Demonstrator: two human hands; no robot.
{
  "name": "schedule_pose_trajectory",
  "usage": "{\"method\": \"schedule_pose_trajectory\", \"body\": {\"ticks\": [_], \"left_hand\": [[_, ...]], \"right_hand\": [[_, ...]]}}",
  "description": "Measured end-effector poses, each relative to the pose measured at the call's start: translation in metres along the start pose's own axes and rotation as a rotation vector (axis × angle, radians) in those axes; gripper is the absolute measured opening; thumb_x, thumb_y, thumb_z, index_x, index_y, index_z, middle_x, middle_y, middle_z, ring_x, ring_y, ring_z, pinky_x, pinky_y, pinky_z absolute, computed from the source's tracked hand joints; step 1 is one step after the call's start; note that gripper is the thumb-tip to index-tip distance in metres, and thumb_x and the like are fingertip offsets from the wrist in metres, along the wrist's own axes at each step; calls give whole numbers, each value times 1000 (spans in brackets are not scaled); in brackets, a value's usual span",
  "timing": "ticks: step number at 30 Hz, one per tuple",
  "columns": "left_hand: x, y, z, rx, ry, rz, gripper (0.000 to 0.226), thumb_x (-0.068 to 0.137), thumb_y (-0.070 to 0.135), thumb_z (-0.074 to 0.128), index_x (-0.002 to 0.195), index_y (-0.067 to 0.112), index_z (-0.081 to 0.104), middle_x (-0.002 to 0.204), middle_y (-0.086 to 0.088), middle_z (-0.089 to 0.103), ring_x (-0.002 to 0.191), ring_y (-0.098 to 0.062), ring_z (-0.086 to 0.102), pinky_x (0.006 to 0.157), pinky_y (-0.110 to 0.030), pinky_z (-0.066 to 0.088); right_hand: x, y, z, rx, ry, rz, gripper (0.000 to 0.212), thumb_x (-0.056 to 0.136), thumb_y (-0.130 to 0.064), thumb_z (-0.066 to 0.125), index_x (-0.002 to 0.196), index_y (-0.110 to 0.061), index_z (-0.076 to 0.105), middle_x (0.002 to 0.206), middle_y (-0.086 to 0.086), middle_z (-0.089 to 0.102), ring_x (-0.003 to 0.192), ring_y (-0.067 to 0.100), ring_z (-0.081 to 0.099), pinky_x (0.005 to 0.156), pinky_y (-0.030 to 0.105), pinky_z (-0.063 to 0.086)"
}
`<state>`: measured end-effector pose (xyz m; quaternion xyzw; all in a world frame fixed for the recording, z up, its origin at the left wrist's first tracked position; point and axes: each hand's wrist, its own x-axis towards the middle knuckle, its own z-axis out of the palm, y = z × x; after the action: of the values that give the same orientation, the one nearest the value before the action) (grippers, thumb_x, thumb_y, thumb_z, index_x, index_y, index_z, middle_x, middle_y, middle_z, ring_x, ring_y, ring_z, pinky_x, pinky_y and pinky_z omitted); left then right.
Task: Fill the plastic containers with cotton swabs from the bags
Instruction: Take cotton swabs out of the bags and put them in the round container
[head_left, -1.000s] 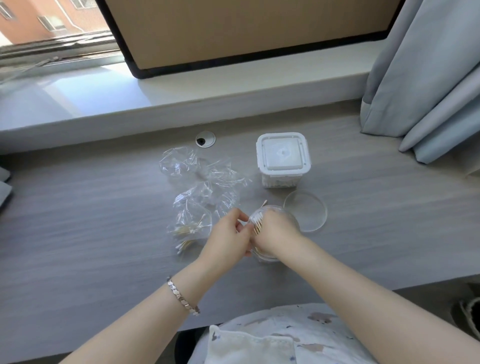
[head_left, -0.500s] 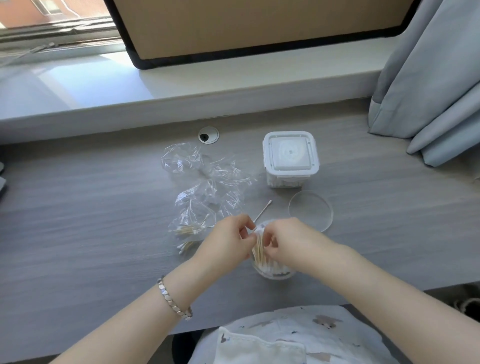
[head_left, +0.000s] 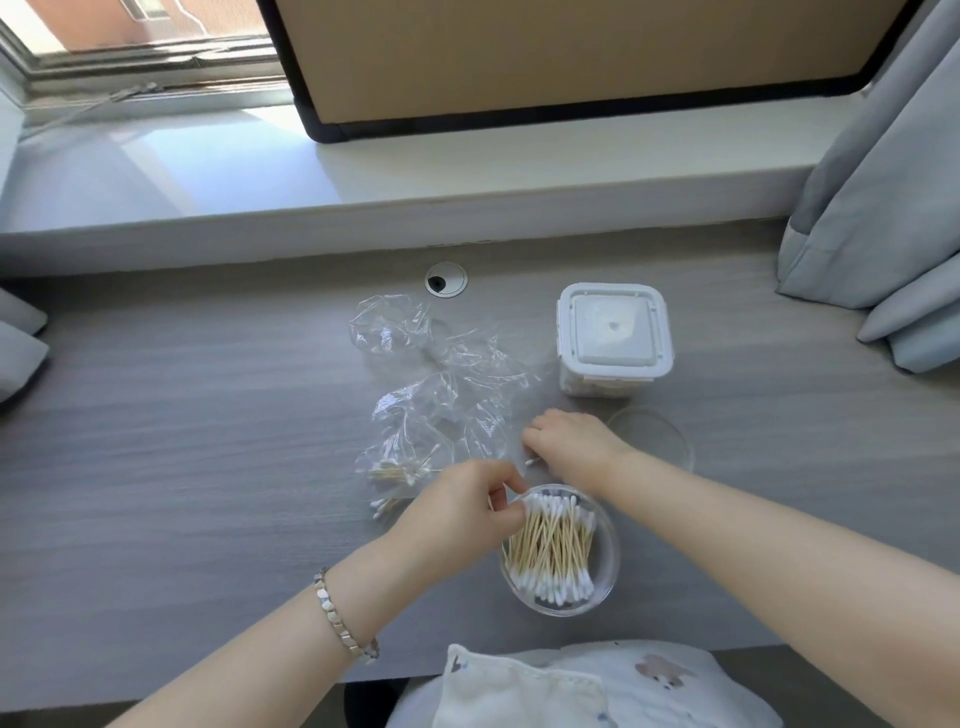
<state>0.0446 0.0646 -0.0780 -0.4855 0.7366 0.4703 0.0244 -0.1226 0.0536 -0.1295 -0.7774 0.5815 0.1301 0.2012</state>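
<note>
Head view, left fingers (head_left: 506, 488) pinch round container (head_left: 609, 566), right fingers (head_left: 535, 434) grip loose swab (head_left: 531, 461), bags (head_left: 441, 400) beside

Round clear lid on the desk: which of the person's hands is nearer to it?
Right. The right hand lies just left of the lid; the left hand is farther off, gripping the left rim of the round container.

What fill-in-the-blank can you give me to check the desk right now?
1. The open round container holds cotton ____.
2. The closed container behind it is ____ in shape.
3. The bracelet is worn on the ____ wrist.

Missing words: swabs; square; left.
</note>
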Motion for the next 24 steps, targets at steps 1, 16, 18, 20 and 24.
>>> {"method": "schedule_pose_trajectory", "body": {"ticks": [1, 16, 18, 20, 24], "left_hand": [[1, -1, 0, -6, 5, -1, 13, 84, 23, 56, 95, 23, 63, 72, 8, 55, 66, -17, 58, 72, -37, 51], [26, 27, 5, -134, 233, -3, 19, 89, 22, 53, 105, 14, 60, 78, 1, 59, 73, -20, 66, 71, -33, 52], [25, 25, 5, -68, 287, 48, 22, 89, 24, 53, 107, 15, 62, 89, 2, 58, 82, -16, 60, 80, -29, 49], [17, 14, -1, 50, 484, 193, 27, 85, 29, 55, 107, 16, 62, 101, 0, 55, 101, -16, 50, 91, -25, 40], [-1, -33, -18, 278, 733, 303, 80, 63, 58, 59, 129, 17, 38, 129, 0, 36, 127, -23, 27, 107, -34, 17]], "right_hand": [[-2, 4, 0, 49, 17, 13, 21, 89, -12, 46, 108, -11, 54, 113, 7, 58, 110, 26, 50, 84, 35, 40], [-70, -28, -30, 568, 247, 441, 26, 91, -8, 43, 110, -7, 62, 112, 10, 50, 105, 27, 53, 77, 21, 38], [-66, -35, -22, 501, 248, 460, 23, 94, -12, 36, 110, -8, 52, 106, 6, 44, 105, 27, 52, 64, 18, 33], [-68, -40, -23, 405, 197, 429, 22, 95, -16, 38, 110, -8, 52, 110, 8, 47, 106, 26, 52, 69, 20, 36], [-84, -38, -39, 370, 292, 381, 28, 92, -26, 45, 111, -13, 62, 119, 3, 53, 112, 23, 50, 88, 29, 42]]}}
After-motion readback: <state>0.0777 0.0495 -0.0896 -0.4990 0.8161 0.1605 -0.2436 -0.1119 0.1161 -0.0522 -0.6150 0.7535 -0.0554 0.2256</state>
